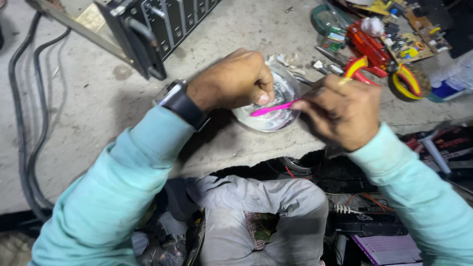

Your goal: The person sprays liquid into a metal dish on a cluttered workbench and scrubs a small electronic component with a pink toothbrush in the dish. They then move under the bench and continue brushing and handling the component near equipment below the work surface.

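Note:
My left hand (236, 79) rests over a shallow round metal dish (288, 93) on the worn concrete-like bench, fingers curled and pressing on something small inside the dish; what it pinches is hidden. A dark wristwatch (181, 102) sits on that wrist. My right hand (342, 111) grips a thin pink stick-like tool (273, 108) whose tip reaches into the dish near the left thumb. The dish holds whitish liquid or residue. Both arms wear light teal sleeves.
A black metal chassis with slots (157, 24) stands at the back left. Black cables (24, 123) run down the left side. Red-and-yellow pliers (374, 64), circuit boards (414, 42) and small parts crowd the back right. The bench edge is broken above my grey trousers (261, 216).

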Tool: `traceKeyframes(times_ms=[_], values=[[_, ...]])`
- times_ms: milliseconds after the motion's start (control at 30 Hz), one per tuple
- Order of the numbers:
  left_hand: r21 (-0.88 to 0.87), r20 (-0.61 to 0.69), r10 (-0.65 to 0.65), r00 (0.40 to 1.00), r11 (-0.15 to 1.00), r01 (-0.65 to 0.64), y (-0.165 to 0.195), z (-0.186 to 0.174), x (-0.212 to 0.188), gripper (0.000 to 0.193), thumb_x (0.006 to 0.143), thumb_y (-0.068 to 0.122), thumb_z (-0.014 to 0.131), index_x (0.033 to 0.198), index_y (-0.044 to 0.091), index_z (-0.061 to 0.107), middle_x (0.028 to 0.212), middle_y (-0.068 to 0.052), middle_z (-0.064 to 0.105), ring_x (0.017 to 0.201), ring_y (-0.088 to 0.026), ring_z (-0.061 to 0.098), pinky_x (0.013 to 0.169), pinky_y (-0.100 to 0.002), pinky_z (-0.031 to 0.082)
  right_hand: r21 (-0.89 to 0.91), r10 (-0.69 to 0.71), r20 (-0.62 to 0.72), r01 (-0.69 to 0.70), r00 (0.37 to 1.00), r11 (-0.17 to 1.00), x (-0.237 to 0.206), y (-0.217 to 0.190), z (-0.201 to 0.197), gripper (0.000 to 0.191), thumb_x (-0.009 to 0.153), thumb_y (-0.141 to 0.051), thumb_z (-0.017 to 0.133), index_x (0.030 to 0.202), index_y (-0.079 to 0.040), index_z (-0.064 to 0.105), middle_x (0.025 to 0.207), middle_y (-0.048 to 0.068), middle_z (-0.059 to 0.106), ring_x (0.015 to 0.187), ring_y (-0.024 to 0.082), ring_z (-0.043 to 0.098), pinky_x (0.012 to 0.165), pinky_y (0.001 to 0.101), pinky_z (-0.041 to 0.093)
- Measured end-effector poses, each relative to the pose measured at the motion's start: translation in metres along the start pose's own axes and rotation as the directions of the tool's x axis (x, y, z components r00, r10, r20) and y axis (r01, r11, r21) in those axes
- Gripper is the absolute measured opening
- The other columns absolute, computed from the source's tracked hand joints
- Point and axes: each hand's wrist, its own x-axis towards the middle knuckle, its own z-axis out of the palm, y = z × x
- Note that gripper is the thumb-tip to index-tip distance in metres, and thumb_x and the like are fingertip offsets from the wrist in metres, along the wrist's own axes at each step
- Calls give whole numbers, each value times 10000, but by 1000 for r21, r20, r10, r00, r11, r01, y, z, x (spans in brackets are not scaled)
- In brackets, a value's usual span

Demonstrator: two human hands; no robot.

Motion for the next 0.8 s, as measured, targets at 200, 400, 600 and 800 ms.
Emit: traceKeyframes(times_ms=[200,400,600,800], values=[[12,-58,67,996,998,-66,-7,1,-1,132,760,110,787,888,92,815,822,-111,776,747,-216,748,703,-368,569,33,19,-7,-19,1000,999,12,-14,-1,176,932,-157,888,927,-65,738,837,66,649,683,224,650,582,345,499],[-6,-62,82,995,997,-82,-7,5,0,130,743,96,784,869,98,814,817,-90,782,760,-196,755,700,-352,582,-18,14,-3,-14,1000,1000,-7,-8,9,226,929,-218,884,885,-70,720,828,58,650,660,233,641,587,363,486],[-29,-54,40,998,999,-42,-8,6,-2,84,745,127,803,824,103,812,764,-66,772,714,-183,746,661,-353,577,-143,9,47,-2,999,990,7,-30,-12,214,941,-266,854,892,-95,734,855,40,654,663,240,629,540,367,455],[-13,-68,45,997,999,-46,-11,7,-4,84,727,105,783,806,109,810,737,-70,768,679,-194,733,655,-359,564,-211,49,132,-20,990,977,19,-42,-20,225,928,-287,862,888,-101,741,801,49,634,602,251,620,530,373,466]])
